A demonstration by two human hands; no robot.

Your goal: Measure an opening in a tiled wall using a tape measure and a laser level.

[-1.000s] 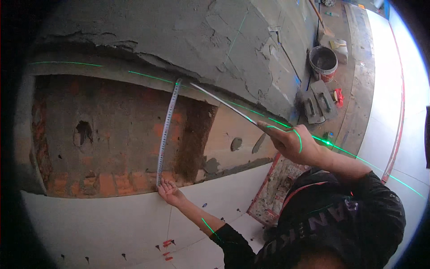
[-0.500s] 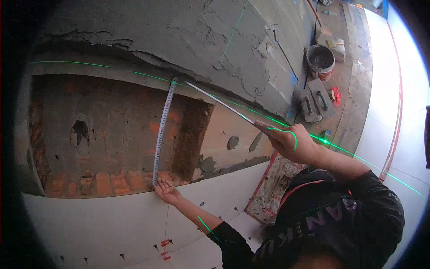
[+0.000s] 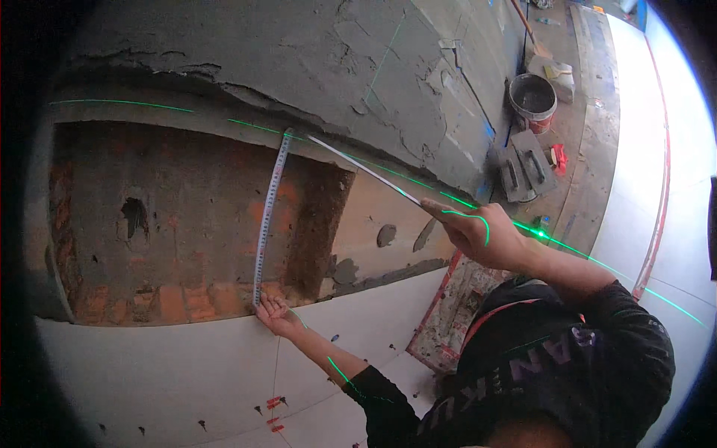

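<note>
A tape measure blade stretches across a recess in the wall, from its lower edge up to the green laser line at the top edge. My left hand is closed at the blade's lower end, against the white tile edge, fingers curled with the palm side showing. Farther right, my right hand grips a long thin pale strip, seen almost edge-on, so its exact kind is unclear. The strip's tip reaches close to the tape's upper end. Fingers of the right hand are partly hidden behind its back.
Rough grey mortar covers the wall above the recess; white tiles lie below. At the right stand a bucket, two trowels and a glowing laser level. A red-edged board sits beside my body.
Both hands hold nearly the same places. The whole view has shifted very slightly; the tape blade and the pale strip keep their positions on the wall.
</note>
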